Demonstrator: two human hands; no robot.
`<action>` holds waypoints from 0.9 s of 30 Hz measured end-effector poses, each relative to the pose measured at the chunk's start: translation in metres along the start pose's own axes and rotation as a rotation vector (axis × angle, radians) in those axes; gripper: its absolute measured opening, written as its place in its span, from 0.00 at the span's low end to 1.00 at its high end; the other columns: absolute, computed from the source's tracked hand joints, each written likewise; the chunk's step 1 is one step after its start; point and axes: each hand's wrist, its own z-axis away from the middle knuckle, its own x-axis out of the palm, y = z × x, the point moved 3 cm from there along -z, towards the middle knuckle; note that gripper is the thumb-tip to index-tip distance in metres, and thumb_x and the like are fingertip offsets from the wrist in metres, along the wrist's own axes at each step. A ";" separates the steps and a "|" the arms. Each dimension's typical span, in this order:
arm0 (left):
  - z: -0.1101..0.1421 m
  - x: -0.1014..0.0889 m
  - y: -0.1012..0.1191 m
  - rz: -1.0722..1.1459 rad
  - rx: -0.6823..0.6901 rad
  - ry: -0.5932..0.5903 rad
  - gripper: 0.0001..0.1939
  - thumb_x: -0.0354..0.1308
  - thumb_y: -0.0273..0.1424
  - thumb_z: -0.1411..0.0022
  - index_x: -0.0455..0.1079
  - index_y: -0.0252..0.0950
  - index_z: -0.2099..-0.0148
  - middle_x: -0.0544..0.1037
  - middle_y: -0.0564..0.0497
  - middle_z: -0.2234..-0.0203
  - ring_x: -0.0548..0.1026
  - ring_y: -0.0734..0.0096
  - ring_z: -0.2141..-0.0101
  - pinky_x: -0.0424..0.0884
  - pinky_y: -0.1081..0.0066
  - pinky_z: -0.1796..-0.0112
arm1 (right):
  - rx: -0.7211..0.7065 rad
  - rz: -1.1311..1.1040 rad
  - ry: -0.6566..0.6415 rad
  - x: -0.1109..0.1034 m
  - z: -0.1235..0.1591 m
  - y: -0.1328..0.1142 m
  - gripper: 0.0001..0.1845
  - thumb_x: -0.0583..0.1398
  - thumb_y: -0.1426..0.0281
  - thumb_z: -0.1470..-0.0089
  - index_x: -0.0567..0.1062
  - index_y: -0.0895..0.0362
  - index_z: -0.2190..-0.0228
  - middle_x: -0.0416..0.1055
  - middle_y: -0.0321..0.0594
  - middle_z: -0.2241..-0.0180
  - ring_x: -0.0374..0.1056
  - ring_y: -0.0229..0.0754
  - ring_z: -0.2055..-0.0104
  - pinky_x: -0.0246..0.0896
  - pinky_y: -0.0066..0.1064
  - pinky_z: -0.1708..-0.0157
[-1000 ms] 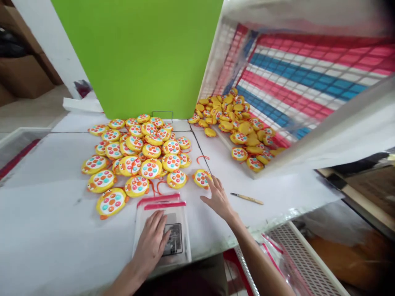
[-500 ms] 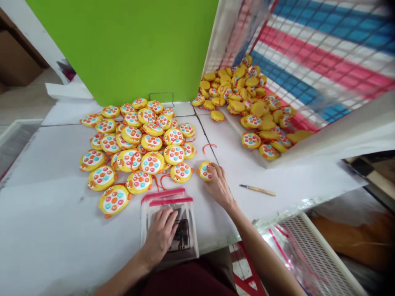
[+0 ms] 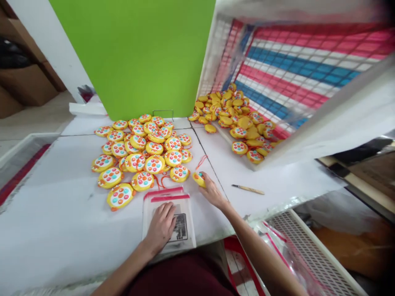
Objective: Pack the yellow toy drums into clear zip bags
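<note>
Between the fingers and thumb of my right hand (image 3: 212,191) is a yellow duck-shaped toy (image 3: 199,179) with coloured dots, tilted up on its side. An orange cord (image 3: 202,161) trails from it. My left hand (image 3: 162,225) lies flat, fingers stretched out, on clear zip bags (image 3: 185,205) with pink-red strips and a black printed label. Just beyond the bags spreads a pile of the same dotted yellow toys (image 3: 154,164), most with their dotted faces up. The palm side of both hands is hidden.
A thin wooden-handled blade tool (image 3: 248,189) lies right of my right hand. More yellow toys (image 3: 243,122) heap inside a mesh-sided bin at the back right. A green board (image 3: 138,57) stands behind the pile. Below the table edge sits a white perforated crate (image 3: 308,242) with bags.
My right hand has picked up the toy it was touching and tipped it on its side, its cord now hanging off. My left hand stays on the bags. The view has shifted.
</note>
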 end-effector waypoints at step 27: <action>-0.022 -0.045 0.021 0.573 -0.288 -0.071 0.13 0.51 0.28 0.39 0.63 0.41 0.51 0.71 0.47 0.57 0.70 0.63 0.55 0.69 0.62 0.54 | -0.039 -0.449 -0.172 0.008 0.068 -0.088 0.10 0.55 0.69 0.42 0.64 0.52 0.57 0.68 0.41 0.59 0.68 0.42 0.60 0.63 0.32 0.60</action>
